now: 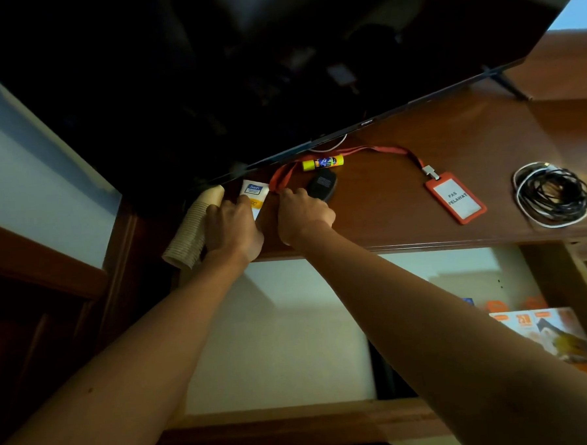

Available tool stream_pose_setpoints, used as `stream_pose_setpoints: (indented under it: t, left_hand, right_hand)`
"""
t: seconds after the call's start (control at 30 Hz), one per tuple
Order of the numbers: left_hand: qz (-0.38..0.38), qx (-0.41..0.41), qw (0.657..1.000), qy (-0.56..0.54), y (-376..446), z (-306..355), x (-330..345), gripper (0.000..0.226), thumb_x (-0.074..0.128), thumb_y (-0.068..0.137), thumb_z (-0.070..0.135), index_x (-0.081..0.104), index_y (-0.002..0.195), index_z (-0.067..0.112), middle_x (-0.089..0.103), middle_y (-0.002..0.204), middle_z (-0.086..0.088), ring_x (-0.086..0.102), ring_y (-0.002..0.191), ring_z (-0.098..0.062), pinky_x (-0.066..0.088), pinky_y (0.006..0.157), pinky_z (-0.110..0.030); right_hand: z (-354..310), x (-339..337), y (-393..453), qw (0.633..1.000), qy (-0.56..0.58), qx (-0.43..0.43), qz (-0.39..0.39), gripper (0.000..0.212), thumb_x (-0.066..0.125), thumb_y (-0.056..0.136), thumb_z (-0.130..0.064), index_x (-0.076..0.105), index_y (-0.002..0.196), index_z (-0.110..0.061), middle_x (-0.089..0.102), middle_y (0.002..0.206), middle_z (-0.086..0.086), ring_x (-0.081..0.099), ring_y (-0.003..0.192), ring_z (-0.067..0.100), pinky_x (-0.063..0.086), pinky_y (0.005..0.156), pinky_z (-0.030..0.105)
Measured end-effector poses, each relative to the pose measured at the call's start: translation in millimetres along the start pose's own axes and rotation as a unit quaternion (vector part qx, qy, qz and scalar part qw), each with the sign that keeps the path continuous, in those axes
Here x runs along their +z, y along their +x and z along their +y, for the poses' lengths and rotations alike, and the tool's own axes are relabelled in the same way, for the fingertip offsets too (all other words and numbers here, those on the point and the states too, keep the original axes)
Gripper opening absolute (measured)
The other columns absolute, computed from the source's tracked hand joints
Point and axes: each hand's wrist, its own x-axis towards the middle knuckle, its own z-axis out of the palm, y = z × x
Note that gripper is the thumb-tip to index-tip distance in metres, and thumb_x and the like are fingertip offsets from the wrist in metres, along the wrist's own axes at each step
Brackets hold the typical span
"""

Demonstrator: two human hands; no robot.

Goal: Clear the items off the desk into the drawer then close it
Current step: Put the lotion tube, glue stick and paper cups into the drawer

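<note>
Left hand (233,227): fingers are curled round the white and yellow tube (254,196) at the far left of the desk (420,195).
Right hand (303,215): fingers are curled down at the loop of the red lanyard (349,153); whether it is pinched cannot be told.
Paper cups (192,227): a stack is laid on its side, just left of the left hand.
Glue stick (323,162): seen far, under the screen (277,70).
Black adapter (322,185): just beside the right hand.
Badge holder (455,198): orange, right of centre.
Coiled cables (552,193): far right.
Drawer (291,331): open, near, below the desk edge.
</note>
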Motion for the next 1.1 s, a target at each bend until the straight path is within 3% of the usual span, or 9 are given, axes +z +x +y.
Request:
stream_pose_setpoints:
  t: [0.03,0.1,0.17,0.33,0.43,0.53,0.8,0.97,1.1]
  left_hand:
    - [0.002,-0.003,1.000,-0.005,-2.7,0.6,1.0,0.040,0.066,0.088,0.024,0.054,0.123,0.008,0.063,0.118,-0.020,0.056,0.110,-0.039,0.043,0.094,-0.045]
    - [0.003,-0.011,1.000,-0.011,-8.3,3.9,1.9,0.040,0.066,0.088,0.023,0.055,0.123,0.007,0.063,0.118,-0.021,0.057,0.110,-0.040,0.043,0.094,-0.045]
    - [0.000,-0.026,0.999,-0.026,-14.0,9.1,2.2,0.043,0.066,0.088,0.024,0.054,0.126,0.007,0.061,0.119,-0.022,0.055,0.113,-0.041,0.044,0.094,-0.046]
    - [-0.012,-0.064,0.997,-0.049,-13.7,16.1,7.9,0.054,0.071,0.083,0.029,0.051,0.129,0.010,0.058,0.123,-0.022,0.053,0.116,-0.043,0.049,0.089,-0.050]
    - [-0.025,-0.086,0.993,-0.070,-10.1,17.1,7.3,0.053,0.070,0.083,0.031,0.049,0.128,0.013,0.062,0.120,-0.021,0.056,0.113,-0.044,0.053,0.087,-0.051]
    - [-0.022,-0.104,0.990,-0.095,-15.9,21.0,7.3,0.050,0.068,0.086,0.029,0.048,0.129,0.013,0.063,0.120,-0.020,0.059,0.111,-0.045,0.054,0.086,-0.051]
    - [0.004,-0.104,0.979,-0.178,-87.5,47.2,32.3,0.047,0.071,0.086,0.029,0.051,0.127,0.020,0.060,0.123,-0.016,0.056,0.114,-0.039,0.049,0.088,-0.046]
    - [0.040,-0.063,0.976,-0.203,-147.4,60.7,54.1,0.043,0.072,0.085,0.028,0.052,0.122,0.022,0.059,0.121,-0.012,0.055,0.110,-0.037,0.051,0.084,-0.045]
    - [0.010,-0.064,0.981,-0.184,-183.7,64.1,79.9,0.046,0.071,0.085,0.029,0.049,0.125,0.024,0.059,0.118,-0.011,0.056,0.104,-0.034,0.052,0.077,-0.042]
  right_hand:
    - [2.9,-0.2,-1.1,1.000,-0.009,0.005,-0.008,0.065,0.067,0.091,-0.019,0.037,0.148,-0.017,0.043,0.146,0.014,0.056,0.116,0.048,0.051,0.077,0.047]
    - [9.1,1.2,-2.2,0.999,-0.026,0.012,-0.029,0.084,0.065,0.092,-0.018,0.015,0.159,-0.021,0.013,0.164,0.017,0.051,0.121,0.052,0.048,0.071,0.044]
    - [15.1,1.4,-2.8,0.999,-0.010,0.029,-0.038,0.092,0.065,0.091,-0.020,0.004,0.160,-0.024,-0.005,0.166,0.018,0.045,0.127,0.053,0.047,0.073,0.044]
    - [30.6,2.4,-0.7,0.997,0.064,0.037,0.023,0.066,0.061,0.095,-0.025,0.026,0.150,-0.018,0.015,0.157,0.029,0.041,0.130,0.051,0.046,0.098,0.049]
    - [36.5,-1.6,-8.0,0.992,0.107,0.058,0.022,0.068,0.065,0.090,-0.018,0.027,0.147,-0.016,0.031,0.145,0.034,0.042,0.126,0.051,0.046,0.098,0.046]
    - [48.7,-4.4,-20.9,0.988,0.142,0.050,0.019,0.062,0.064,0.089,-0.016,0.030,0.141,-0.015,0.050,0.131,0.028,0.047,0.120,0.046,0.045,0.091,0.044]
    - [79.4,7.4,-76.3,0.974,0.221,0.042,0.039,0.077,0.063,0.085,-0.015,0.020,0.149,-0.016,0.044,0.133,0.020,0.044,0.121,0.045,0.044,0.097,0.052]
    - [105.6,31.6,-120.5,0.977,0.208,0.017,0.042,0.088,0.069,0.079,-0.020,0.015,0.149,-0.022,0.045,0.126,0.016,0.050,0.112,0.043,0.052,0.085,0.049]
    - [133.4,59.7,-147.1,0.984,0.173,0.022,-0.018,0.100,0.071,0.080,-0.023,0.005,0.154,-0.031,0.044,0.124,0.016,0.053,0.109,0.043,0.052,0.078,0.048]
